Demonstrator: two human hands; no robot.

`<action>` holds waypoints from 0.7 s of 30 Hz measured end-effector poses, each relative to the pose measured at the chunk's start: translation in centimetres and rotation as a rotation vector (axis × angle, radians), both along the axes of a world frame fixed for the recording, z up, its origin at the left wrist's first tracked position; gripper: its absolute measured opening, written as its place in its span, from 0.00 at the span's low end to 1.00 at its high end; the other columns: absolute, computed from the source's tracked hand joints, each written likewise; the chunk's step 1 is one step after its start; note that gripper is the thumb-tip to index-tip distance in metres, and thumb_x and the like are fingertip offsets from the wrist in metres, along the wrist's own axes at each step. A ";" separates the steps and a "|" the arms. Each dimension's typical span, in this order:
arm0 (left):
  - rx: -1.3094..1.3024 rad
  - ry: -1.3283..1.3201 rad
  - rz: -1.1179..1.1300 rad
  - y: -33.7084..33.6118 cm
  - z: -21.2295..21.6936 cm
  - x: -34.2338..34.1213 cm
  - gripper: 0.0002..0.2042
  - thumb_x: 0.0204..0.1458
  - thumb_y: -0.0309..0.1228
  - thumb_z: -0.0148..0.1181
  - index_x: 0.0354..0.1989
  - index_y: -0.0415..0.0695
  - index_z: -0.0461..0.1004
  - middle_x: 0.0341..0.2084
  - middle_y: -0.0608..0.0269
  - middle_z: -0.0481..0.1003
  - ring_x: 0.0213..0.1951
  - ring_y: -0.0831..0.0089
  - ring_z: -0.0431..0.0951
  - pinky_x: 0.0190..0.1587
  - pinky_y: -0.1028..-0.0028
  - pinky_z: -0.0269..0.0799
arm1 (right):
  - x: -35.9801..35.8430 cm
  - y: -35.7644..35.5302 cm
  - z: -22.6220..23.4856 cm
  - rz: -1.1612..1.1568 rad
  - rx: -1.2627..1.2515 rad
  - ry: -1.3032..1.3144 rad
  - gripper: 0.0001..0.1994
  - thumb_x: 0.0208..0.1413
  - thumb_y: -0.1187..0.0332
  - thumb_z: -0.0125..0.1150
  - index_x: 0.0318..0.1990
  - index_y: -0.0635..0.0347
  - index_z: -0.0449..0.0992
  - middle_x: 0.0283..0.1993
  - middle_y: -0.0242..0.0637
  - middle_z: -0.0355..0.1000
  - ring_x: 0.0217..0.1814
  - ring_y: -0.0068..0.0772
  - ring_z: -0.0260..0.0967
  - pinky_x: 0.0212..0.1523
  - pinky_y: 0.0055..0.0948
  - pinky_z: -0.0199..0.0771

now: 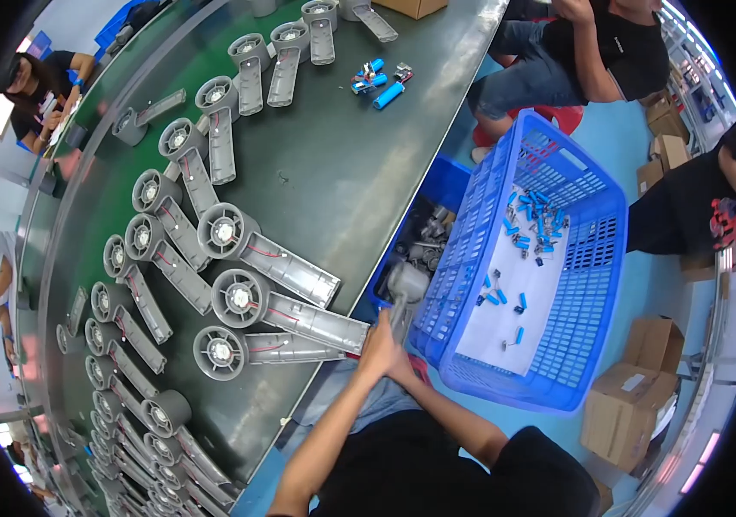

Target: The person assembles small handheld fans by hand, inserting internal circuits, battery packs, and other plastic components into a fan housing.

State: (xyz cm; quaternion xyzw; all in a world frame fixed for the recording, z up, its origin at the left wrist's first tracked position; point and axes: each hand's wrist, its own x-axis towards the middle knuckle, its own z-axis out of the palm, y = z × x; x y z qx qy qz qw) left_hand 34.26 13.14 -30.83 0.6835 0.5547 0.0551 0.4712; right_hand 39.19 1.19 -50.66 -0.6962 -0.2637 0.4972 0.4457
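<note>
My left hand (376,346) is closed at the table's near edge, beside the handle end of a grey fan housing (316,323). What its fingers hold is hidden. My right hand (400,367) is close against it, smeared and partly covered. Just beyond the hands, a grey round-headed part (408,281) with a narrow handle lies over a blue bin (378,289); whether a hand grips it cannot be made out. Two more housings, one above (269,258) and one below (277,348), point their open handles, with red wires inside, toward my hands.
Many similar housings (180,138) stand in rows on the green table (325,155). Blue battery cells (388,95) lie farther off. At right stands a blue basket (596,293) with cells wired to small boards. Cardboard boxes (630,405) are beyond; co-workers (592,52) sit nearby.
</note>
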 end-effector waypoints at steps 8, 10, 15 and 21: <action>-0.230 0.086 -0.043 3.1 -15.4 10.7 0.26 0.49 0.33 0.58 0.57 0.37 0.62 0.49 0.34 0.72 0.54 0.42 0.71 0.58 0.55 0.66 | 7.8 -8.4 15.3 0.273 -0.409 -0.162 0.17 0.59 0.63 0.58 0.52 0.62 0.75 0.43 0.40 0.78 0.45 0.26 0.73 0.49 0.27 0.70; -0.179 0.047 -0.056 2.2 -15.8 12.0 0.26 0.50 0.36 0.59 0.56 0.36 0.62 0.49 0.36 0.73 0.54 0.43 0.72 0.59 0.55 0.65 | 8.8 -9.1 17.4 0.235 -0.440 -0.072 0.17 0.58 0.64 0.57 0.52 0.63 0.75 0.42 0.39 0.78 0.44 0.26 0.73 0.49 0.27 0.71; -0.191 0.009 0.094 0.4 -18.2 8.7 0.46 0.50 0.58 0.57 0.63 0.27 0.55 0.54 0.29 0.67 0.58 0.44 0.69 0.62 0.59 0.62 | 7.6 -5.9 23.1 0.453 -0.313 -0.236 0.18 0.57 0.66 0.57 0.53 0.63 0.74 0.46 0.46 0.77 0.47 0.37 0.76 0.52 0.31 0.72; 0.130 -0.186 -0.112 -3.7 -1.6 2.0 0.16 0.56 0.29 0.49 0.50 0.33 0.67 0.46 0.38 0.69 0.50 0.43 0.69 0.51 0.47 0.66 | 7.1 5.6 43.8 1.584 -0.276 -0.104 0.23 0.62 0.56 0.54 0.56 0.65 0.71 0.53 0.55 0.72 0.56 0.56 0.69 0.54 0.40 0.69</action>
